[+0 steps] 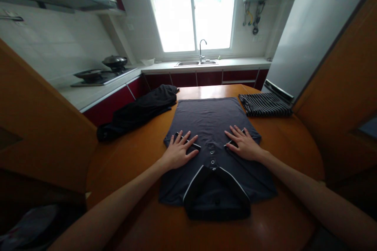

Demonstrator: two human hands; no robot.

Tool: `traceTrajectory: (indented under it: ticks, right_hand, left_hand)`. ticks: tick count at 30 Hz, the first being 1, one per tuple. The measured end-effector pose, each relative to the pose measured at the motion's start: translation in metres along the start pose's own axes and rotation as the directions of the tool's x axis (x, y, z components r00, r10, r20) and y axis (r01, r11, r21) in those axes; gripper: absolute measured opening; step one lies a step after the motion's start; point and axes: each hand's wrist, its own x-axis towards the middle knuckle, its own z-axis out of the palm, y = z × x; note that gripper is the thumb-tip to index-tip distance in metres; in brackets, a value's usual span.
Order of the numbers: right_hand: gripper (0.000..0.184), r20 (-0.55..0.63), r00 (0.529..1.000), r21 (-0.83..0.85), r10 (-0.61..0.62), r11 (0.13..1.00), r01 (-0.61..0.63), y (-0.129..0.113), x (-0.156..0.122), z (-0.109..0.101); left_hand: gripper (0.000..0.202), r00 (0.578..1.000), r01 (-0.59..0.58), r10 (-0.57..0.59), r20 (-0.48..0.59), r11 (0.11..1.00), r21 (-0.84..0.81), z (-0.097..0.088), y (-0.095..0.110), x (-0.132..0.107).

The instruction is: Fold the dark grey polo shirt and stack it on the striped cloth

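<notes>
A dark grey polo shirt [210, 121] lies flat, front side up, on the wooden table [126, 164]. Its black collar with white trim [218, 212] points towards me, and its buttons run up the middle. Both sleeves are folded inward over the front, their trimmed cuffs partly under my hands. My left hand [178, 153] rests flat on the left sleeve with its fingers spread. On the right sleeve lies my right hand [243, 145], palm down and fingers apart. Neither hand grips the cloth.
A bunched black garment [141, 110] lies along the table's left edge. At the back right sits a folded black-and-white striped garment [265, 104], near the fridge [306, 27]. Beyond the table are a sink [196, 63] and a stove with a pan [114, 62].
</notes>
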Motion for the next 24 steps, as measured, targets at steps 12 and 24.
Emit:
traceTrajectory:
  ticks: [12,24]
  right_hand:
    - [0.071,0.003,1.000,0.019,-0.008,1.000,0.008,-0.002,-0.001,-0.003]
    - [0.056,-0.131,0.989,0.060,-0.061,0.996,0.070,-0.004,-0.002,-0.007]
  left_hand:
    - [0.064,0.998,-0.051,0.051,-0.025,0.999,0.000,-0.002,0.001,-0.002]
    - [0.077,0.790,-0.548,0.601,0.123,0.782,-0.298,-0.038,0.054,-0.028]
